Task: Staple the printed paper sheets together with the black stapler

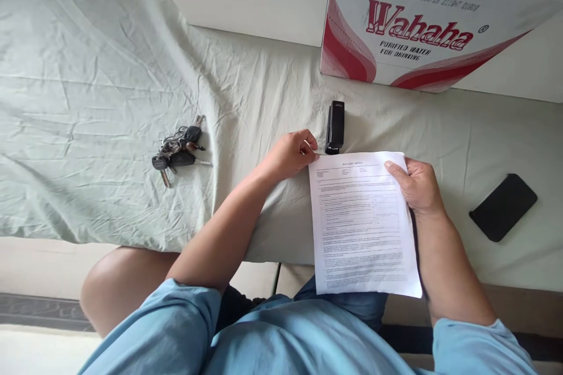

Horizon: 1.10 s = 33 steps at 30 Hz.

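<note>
Left grip [294, 155], right grip [421, 186], both on printed sheet [365, 225], carton [428, 23] marked "Wahaha"

Your left hand [295, 153] pinches the printed sheet [365, 228] at its upper-left corner; your right hand [417, 183] grips its upper-right, thumb on top. Black stapler [336, 125] just beyond the sheet's top edge, Wahaha carton [422, 29] farther past it. Keys [181, 152] well left of the sheet, black phone [504, 207] to its right.
</note>
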Tool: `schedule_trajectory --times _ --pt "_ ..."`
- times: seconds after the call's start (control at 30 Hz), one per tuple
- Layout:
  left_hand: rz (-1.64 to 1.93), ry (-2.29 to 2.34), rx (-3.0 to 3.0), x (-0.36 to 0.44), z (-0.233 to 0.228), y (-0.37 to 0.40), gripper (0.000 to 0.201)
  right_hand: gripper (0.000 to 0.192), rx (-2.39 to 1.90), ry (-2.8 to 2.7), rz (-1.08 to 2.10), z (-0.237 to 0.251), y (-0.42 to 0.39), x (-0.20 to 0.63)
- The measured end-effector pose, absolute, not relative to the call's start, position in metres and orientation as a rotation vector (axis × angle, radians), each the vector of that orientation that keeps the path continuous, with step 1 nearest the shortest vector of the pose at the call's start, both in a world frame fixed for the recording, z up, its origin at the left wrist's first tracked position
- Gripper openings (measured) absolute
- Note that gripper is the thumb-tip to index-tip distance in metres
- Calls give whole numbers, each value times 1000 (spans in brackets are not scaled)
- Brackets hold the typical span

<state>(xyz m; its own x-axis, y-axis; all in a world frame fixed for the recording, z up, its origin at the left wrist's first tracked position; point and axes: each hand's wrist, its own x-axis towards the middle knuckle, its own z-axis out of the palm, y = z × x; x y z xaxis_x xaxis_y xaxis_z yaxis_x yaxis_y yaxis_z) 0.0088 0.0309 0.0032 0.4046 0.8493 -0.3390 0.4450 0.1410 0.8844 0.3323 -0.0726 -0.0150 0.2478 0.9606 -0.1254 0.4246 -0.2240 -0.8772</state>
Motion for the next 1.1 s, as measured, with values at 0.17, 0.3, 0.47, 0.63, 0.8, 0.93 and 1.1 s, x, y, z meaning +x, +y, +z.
schedule_trajectory --times 0.17,0.3,0.47,0.63,0.8,0.93,1.1 --pt "563 1326 1540 15 -7 28 16 47 -1808 -1248 875 -16 -71 335" --pt "627 1396 1600 20 -8 25 14 42 -1838 -1216 820 -21 -71 343" --pt "741 1335 1720 20 -19 24 24 40 -1882 -1202 737 -27 -70 350" --pt "985 1039 2008 15 -44 26 53 40 -1890 -1239 700 -26 -68 348" --pt "1009 999 2136 11 -58 32 61 42 -1898 -1234 712 -25 -68 347" --pt "985 1001 2219 9 -61 34 64 42 -1914 -1212 708 -27 -68 347" --pt "871 1142 2292 13 -61 26 62 44 -1884 -1197 713 -29 -67 347"
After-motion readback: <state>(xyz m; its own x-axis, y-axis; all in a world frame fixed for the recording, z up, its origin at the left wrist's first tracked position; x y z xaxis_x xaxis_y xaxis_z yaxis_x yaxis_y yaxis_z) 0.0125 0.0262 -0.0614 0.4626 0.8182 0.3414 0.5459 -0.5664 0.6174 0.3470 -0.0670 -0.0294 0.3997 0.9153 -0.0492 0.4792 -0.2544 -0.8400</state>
